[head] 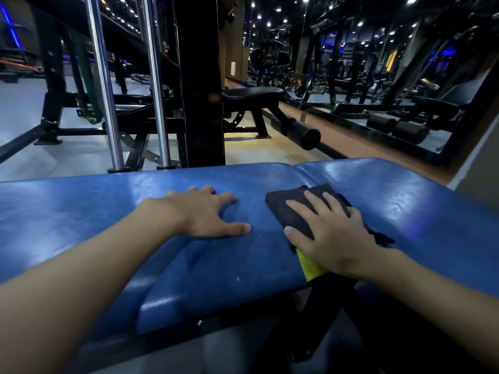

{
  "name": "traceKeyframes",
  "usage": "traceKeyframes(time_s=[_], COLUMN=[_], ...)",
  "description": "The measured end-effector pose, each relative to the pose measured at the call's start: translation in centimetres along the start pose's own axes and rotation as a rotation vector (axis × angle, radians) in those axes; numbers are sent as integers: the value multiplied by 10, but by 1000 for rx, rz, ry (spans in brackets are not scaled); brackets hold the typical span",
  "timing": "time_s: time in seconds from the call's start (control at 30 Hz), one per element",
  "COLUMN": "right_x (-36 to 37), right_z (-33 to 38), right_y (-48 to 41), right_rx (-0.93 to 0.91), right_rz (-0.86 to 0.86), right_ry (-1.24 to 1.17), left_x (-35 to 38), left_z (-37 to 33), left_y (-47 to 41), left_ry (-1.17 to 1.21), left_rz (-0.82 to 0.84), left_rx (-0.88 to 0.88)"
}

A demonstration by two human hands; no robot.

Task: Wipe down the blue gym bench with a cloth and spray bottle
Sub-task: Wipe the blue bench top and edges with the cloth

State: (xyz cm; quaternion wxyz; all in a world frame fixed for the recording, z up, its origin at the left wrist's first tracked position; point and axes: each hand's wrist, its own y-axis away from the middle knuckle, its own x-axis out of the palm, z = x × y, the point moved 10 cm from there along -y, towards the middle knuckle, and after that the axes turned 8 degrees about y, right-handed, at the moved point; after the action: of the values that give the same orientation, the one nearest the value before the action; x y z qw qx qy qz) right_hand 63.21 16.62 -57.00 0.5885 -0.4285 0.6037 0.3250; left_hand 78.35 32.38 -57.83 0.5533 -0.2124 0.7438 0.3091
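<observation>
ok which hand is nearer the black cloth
Right. The right hand presses flat on the black cloth; the left hand rests on the blue bench pad beside it, not touching.

The bench [108, 211] spans the foreground from left to right. The left hand [205, 214] rests flat on it, and to the right, apart from it, the right hand [332, 233] lies on the cloth [294, 209]. Behind the bench stands a post [202, 103], with two rods [105, 90] to its left and a second bench [251, 94] to its right.

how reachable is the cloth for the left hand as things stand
Probably yes. The left hand lies flat on the bench beside the cloth, only bare pad between, though the right hand presses on it.
</observation>
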Motion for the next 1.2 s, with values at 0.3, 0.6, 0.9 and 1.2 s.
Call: traceKeyframes(time_s=[0.3,0.6,0.9,1.2], right_x=[15,19,12,-3], right_z=[26,44,35,27], right_y=[-146,-201,-86,9], right_rx=[-29,17,-51,-77], right_rz=[24,86,95,50], right_ry=[6,-44,-6,9], left_x=[6,8,7,-13], left_z=[-2,-1,1,1], left_y=[-13,-13,-7,13], left_ry=[-89,-111,-37,15], left_rz=[48,66,9,-110], left_rx=[36,40,30,29])
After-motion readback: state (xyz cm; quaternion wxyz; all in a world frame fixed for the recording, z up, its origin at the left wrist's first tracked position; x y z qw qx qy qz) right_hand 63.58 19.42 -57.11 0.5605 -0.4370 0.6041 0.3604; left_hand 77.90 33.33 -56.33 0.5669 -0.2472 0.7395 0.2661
